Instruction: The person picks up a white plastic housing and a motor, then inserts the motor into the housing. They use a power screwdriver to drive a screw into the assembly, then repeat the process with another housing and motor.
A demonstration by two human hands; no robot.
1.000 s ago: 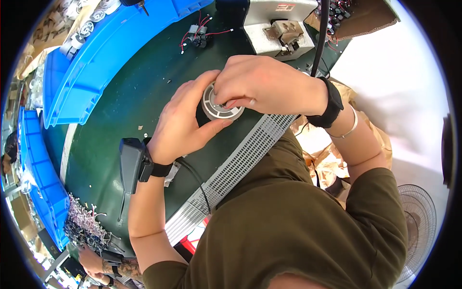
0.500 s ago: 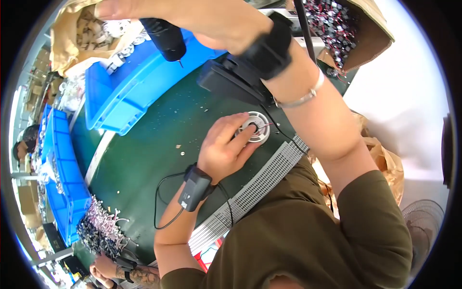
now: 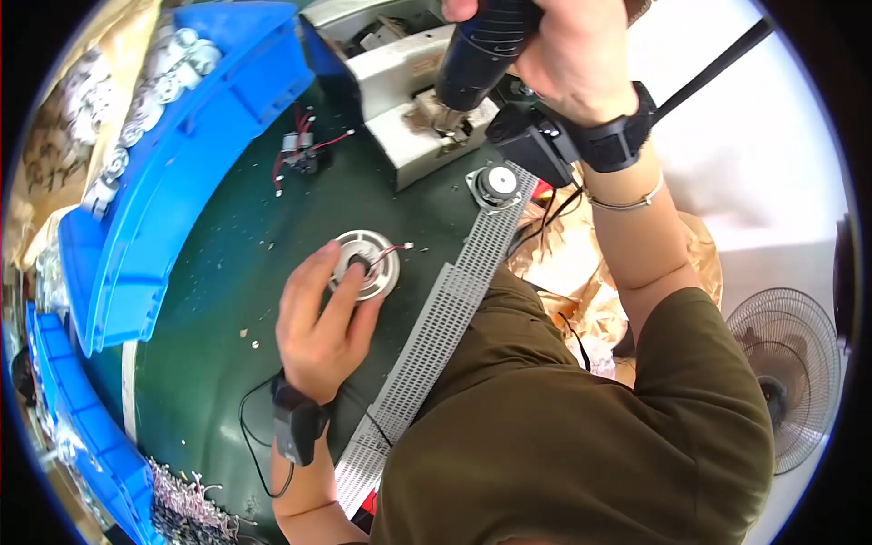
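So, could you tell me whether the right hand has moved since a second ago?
Yes. The right hand has left the round speaker on the green table and now grips a black tool over the white machine.

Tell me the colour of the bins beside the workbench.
Bright blue: the bins run along the left of the dark green bench, best seen in the head view.

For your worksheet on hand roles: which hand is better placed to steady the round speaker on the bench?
Probably the left hand: its fingers already rest on the speaker. The right hand is raised, gripping a black tool.

Round speaker [image 3: 364,264] on table [image 3: 218,309], bin [image 3: 173,154] left, press [image 3: 418,100] behind.
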